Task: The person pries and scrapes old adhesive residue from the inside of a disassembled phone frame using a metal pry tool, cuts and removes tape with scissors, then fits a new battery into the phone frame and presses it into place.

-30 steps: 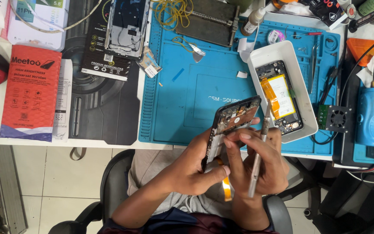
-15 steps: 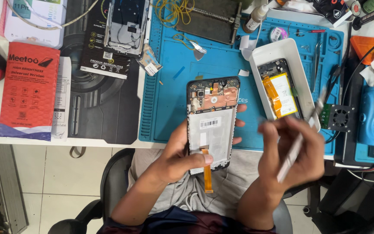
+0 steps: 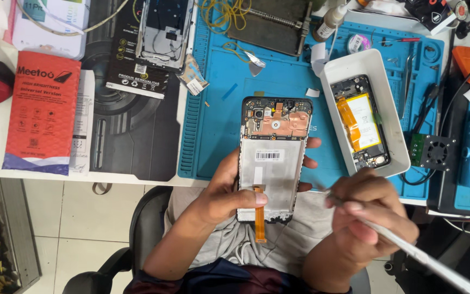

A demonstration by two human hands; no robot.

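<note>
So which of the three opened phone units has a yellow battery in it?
The one lying in the white tray, the phone body. The screen frame in the left hand and the frame at the top show none.

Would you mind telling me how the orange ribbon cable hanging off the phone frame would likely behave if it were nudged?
The orange ribbon cable looks thin and flat, so it would probably flex rather than resist. It hangs free below the phone frame held by the left hand, so it would likely swing. Being so slender, it may crease or tear if pulled by the tweezers in the right hand.
</note>
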